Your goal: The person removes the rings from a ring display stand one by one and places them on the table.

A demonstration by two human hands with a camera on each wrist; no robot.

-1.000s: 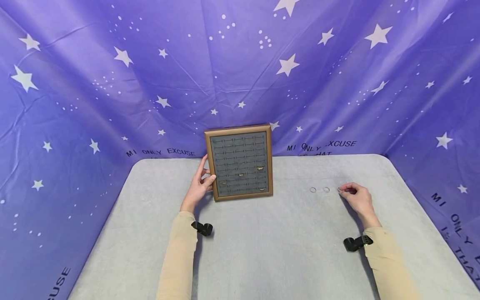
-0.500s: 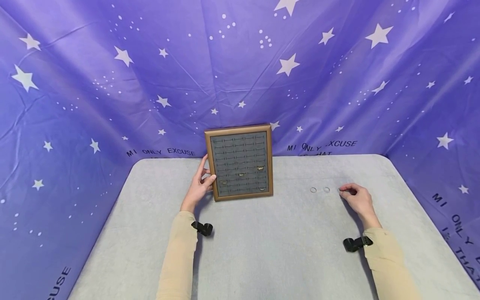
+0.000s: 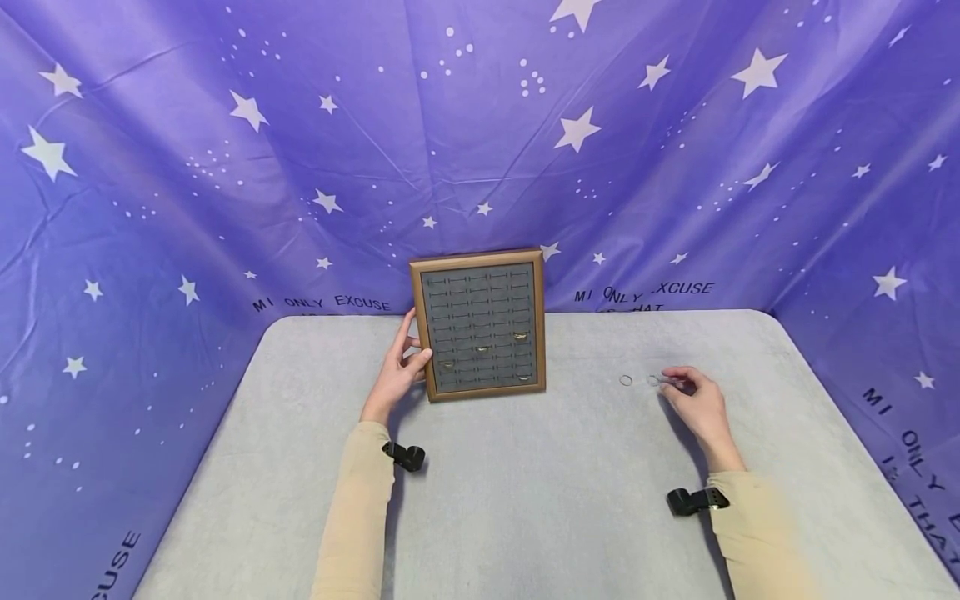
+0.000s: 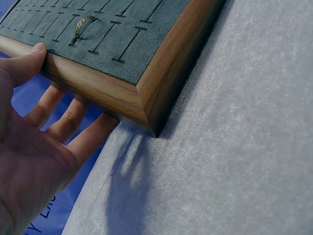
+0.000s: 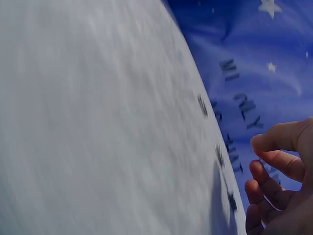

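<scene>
A wood-framed ring display tray (image 3: pixel 480 300) with a grey slotted pad stands propped up at the back of the table. Several rings sit in its slots, one a patterned gold ring (image 4: pixel 84 28). My left hand (image 3: pixel 395 379) holds the tray's left side, thumb on the front of the frame and fingers behind. Right of the tray, a thin ring (image 3: pixel 626 380) and another ring (image 3: pixel 653 380) lie in a row. My right hand (image 3: pixel 697 408) hovers at the row's right end, fingers loosely bent. In the right wrist view, three blurred dark shapes (image 5: pixel 219 155) lie on the table beside it.
The table (image 3: pixel 525 500) has a pale grey cloth surface with rounded far corners. A purple star-print curtain (image 3: pixel 480 150) hangs behind it and at both sides. Black wrist cameras (image 3: pixel 405 456) are strapped over both sleeves.
My right hand has shifted left from the rightmost ring of the row, its fingertips now near the middle ring. The left hand and the tray stay where they were.
</scene>
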